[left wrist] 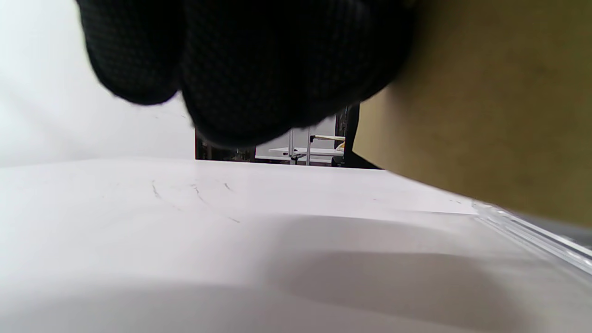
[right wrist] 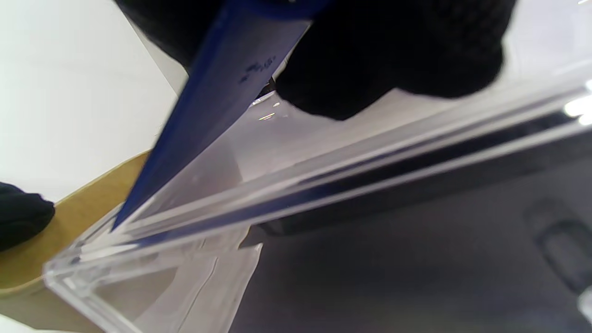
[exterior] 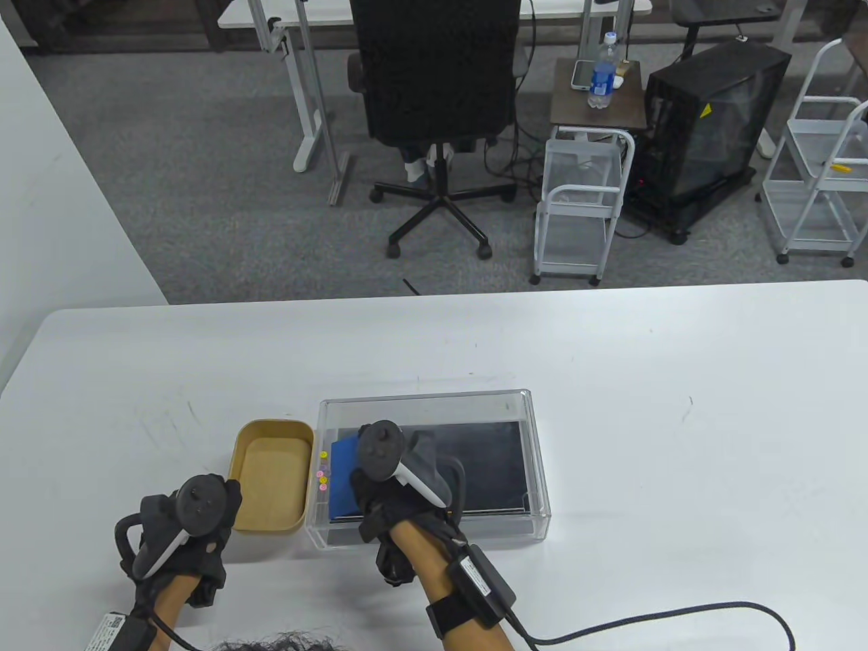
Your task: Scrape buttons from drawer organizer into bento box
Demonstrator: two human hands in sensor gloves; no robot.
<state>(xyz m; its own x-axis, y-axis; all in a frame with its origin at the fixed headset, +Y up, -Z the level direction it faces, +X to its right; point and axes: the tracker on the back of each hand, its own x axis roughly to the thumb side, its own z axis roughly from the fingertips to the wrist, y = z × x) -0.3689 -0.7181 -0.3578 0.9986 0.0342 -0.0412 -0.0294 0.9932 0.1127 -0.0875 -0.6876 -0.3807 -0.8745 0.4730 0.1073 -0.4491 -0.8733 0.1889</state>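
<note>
A clear plastic drawer organizer (exterior: 522, 407) with a dark floor stands on the white table. Several small pink and yellow buttons (exterior: 323, 473) lie against its left wall. A tan bento box (exterior: 241, 475) stands empty, touching the organizer's left side. My right hand (exterior: 380, 475) reaches into the organizer and holds a blue scraper (exterior: 344, 478) with its edge toward the buttons; the scraper also shows in the right wrist view (right wrist: 217, 101), slanting down to the organizer's corner. My left hand (exterior: 196, 529) rests at the bento box's near left corner; the box wall (left wrist: 485, 115) fills the left wrist view's right.
The white table (exterior: 678, 407) stretches wide to the right and behind the organizer. A cable runs from my right wrist (exterior: 644, 617) across the near table. An office chair (exterior: 434, 102) and carts stand on the floor beyond the far edge.
</note>
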